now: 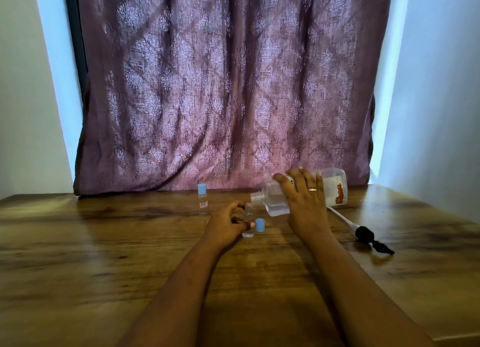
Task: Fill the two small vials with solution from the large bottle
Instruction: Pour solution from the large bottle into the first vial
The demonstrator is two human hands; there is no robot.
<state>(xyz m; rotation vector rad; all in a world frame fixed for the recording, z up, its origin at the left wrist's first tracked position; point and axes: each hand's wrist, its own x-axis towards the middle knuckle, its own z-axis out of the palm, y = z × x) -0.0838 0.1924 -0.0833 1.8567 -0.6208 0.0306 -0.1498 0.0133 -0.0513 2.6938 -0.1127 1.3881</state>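
**Large bottle tipped over an open vial near the worktop's far edge**

A patterned purple curtain [223, 87] hangs behind the wooden worktop [104, 255], its hem meeting the worktop's far edge, with pale walls on either side.

The large bottle [335, 188], clear plastic with a red print on its side, is held almost on its side above the worktop, toward the far edge and right of centre. Its uncapped, threaded mouth points left and slightly down, and clear solution pools in the lower shoulder near the neck. The right hand [304, 201] is clamped over the bottle's middle, fingers spread across the top, a ring on 1 finger.

A dropper [363, 232] with a white stem and black bulb lies flat on the worktop, toward the right edge, its stem running back under the bottle.

The left hand [226, 222] is closed on the open vial [248, 222], thumb and fingers pinching its body. This vial stands upright on the worktop, directly below the bottle's mouth, with a little clear liquid at its bottom. Whether liquid is flowing cannot be told.

The second vial [202, 200] stands upright close to the far edge, left of both hands and apart from them, closed with a blue cap and bearing a small label.

A loose blue cap [260, 225] sits on the worktop just beside the open vial, on its right.
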